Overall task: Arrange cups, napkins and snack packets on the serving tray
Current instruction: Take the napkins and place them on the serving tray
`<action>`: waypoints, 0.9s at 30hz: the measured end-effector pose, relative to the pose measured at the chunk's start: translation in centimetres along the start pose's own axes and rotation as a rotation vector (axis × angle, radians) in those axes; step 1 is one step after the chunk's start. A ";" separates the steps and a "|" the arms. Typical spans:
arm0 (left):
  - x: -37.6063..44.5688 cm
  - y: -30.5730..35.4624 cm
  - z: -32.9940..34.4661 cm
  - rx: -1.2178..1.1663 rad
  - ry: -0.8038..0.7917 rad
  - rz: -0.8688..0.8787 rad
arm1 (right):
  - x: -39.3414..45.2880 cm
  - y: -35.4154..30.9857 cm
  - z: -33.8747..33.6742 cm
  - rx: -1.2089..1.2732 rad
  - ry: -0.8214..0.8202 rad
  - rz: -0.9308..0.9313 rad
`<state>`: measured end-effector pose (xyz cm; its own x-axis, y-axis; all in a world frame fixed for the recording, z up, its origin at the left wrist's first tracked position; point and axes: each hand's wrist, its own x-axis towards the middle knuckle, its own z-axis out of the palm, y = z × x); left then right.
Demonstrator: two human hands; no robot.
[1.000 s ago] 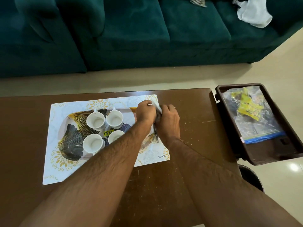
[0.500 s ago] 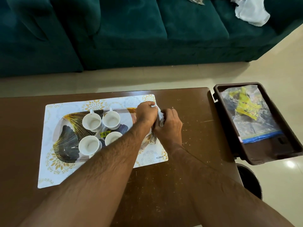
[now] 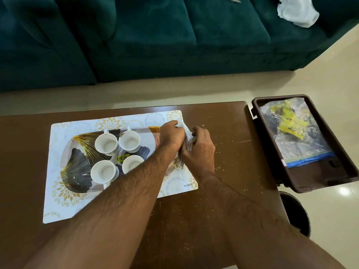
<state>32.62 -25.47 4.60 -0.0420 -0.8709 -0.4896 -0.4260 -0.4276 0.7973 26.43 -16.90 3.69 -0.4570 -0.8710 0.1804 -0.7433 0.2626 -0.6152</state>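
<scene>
A patterned serving tray (image 3: 77, 167) with gold and dark leaf prints lies on a white placemat (image 3: 58, 206) on the brown table. Several white cups (image 3: 106, 143) stand on the tray's middle. At the tray's right end my left hand (image 3: 172, 134) and my right hand (image 3: 200, 150) meet, and both pinch a white napkin (image 3: 186, 131) between them. Only a small crumpled strip of the napkin shows between the fingers. Snack packets (image 3: 291, 125), yellow inside clear plastic bags, lie in a brown bin to the right.
The brown bin (image 3: 318, 183) sits off the table's right edge, above a dark round stool (image 3: 297, 214). A teal sofa (image 3: 155, 35) runs along the far side with a white cloth (image 3: 297, 10) on it. The brown table (image 3: 194, 220) is scratched.
Both hands stayed together at the tray's right end, working the napkin; more of its white paper now shows between them. The view shifted slightly.
</scene>
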 end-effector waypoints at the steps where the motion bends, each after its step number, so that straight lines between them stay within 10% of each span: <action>1: 0.0 0.0 0.1 0.019 0.008 -0.004 | -0.2 0.2 0.1 -0.001 -0.030 0.006; 27: -0.4 -0.6 0.1 0.055 0.049 -0.036 | -0.5 0.6 1.2 -0.054 -0.154 0.090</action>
<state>32.85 -24.82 4.28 0.0179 -0.8665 -0.4989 -0.4758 -0.4462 0.7580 26.83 -16.81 2.30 -0.4460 -0.8950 0.0045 -0.7300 0.3609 -0.5804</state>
